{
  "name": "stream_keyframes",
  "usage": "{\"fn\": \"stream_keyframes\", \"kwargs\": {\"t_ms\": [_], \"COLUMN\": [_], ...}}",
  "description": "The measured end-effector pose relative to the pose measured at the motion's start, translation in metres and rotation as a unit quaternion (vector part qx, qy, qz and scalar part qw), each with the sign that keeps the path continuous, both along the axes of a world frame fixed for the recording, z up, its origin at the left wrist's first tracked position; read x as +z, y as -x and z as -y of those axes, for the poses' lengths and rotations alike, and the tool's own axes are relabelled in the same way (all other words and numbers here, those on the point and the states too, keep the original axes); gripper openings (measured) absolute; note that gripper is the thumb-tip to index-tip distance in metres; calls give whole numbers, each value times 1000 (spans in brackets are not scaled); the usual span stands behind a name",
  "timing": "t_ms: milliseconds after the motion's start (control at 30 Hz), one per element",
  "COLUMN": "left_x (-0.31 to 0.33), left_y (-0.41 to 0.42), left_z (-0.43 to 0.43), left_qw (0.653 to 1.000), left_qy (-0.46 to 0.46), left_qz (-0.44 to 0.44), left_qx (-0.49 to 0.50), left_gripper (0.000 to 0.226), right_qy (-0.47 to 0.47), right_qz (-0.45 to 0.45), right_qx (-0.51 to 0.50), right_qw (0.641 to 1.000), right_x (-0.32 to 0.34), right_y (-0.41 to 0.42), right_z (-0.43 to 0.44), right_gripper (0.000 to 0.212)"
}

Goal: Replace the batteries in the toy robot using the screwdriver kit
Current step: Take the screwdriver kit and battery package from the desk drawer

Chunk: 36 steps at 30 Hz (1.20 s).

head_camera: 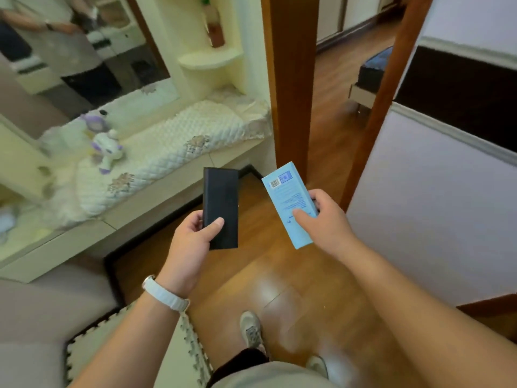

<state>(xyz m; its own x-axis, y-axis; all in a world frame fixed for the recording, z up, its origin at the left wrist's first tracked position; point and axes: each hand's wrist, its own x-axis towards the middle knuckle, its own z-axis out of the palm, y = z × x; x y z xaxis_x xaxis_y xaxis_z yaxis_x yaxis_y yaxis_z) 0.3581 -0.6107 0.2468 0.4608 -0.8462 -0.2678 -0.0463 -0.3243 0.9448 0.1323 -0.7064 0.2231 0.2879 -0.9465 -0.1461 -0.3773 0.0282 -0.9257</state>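
Black case (221, 197) in left hand (190, 239), fingers clamped round its lower end | pale blue box (285, 197) in right hand (327, 222), fingers clamped on it | both held apart above the wooden floor (279, 275) | white-and-purple toy robot (107, 152) upright on quilted counter (173, 147), near the mirror-side edge

I'm in a home, prob. a bedroom w/ dressing corner. Up-left of my left hand (193, 233): cream counter (156, 203) w/ quilted cover (179, 135), big mirror (84, 60) behind, corner shelf (209, 58). Wood floor (279, 275) under both hands, foam puzzle mat (181, 357) below the left. Past my right hand (327, 219): wooden door frame (291, 79) to another rm.
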Motion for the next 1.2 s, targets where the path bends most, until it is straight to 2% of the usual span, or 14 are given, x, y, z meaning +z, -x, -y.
{"fn": "stream_keyframes", "kwargs": {"t_ms": [267,467,767,1000,1200], "left_x": [-23,-31,-28,-41,-49], "left_y": [-88,-172,-272,-311,-340], "left_z": [42,95,150,197,256], "left_qw": [995,986,975,970,962], "left_qy": [16,33,51,37,22], "left_qz": [-46,-117,-158,-161,-147], "left_qx": [85,114,145,179,229], "left_gripper": [23,15,14,20,20], "right_qy": [4,16,21,5,-17], "right_qz": [-39,-64,-69,-60,-39], "right_qx": [59,56,75,99,129], "right_qw": [997,996,995,993,991], "right_x": [-3,4,9,-1,-18], "right_y": [-93,-177,-283,-329,-371], "right_z": [62,125,184,243,326], "right_gripper": [28,20,19,19,21]}}
